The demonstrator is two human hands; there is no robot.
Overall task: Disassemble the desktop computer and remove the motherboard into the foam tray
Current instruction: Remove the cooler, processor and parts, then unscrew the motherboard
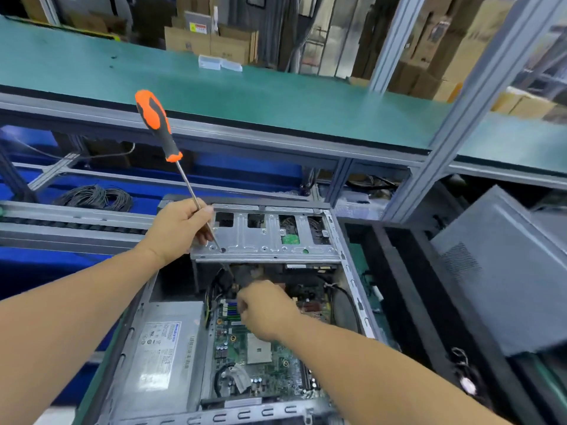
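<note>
My left hand (179,228) pinches the thin metal stick of the screwdriver (159,127), handle up, tip down by the silver drive cage (267,237), so it stays handy. My right hand (264,308) curls around something near the black wires; I cannot tell what. The motherboard (260,360) sits inside the computer case (349,271).

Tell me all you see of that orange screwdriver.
The screwdriver has a thick orange-and-black handle and a long thin metal shaft. It stands tilted, handle up and leaning left, tip down on the grey metal drive bracket. The left hand pinches the shaft low down; the handle is free.
</note>
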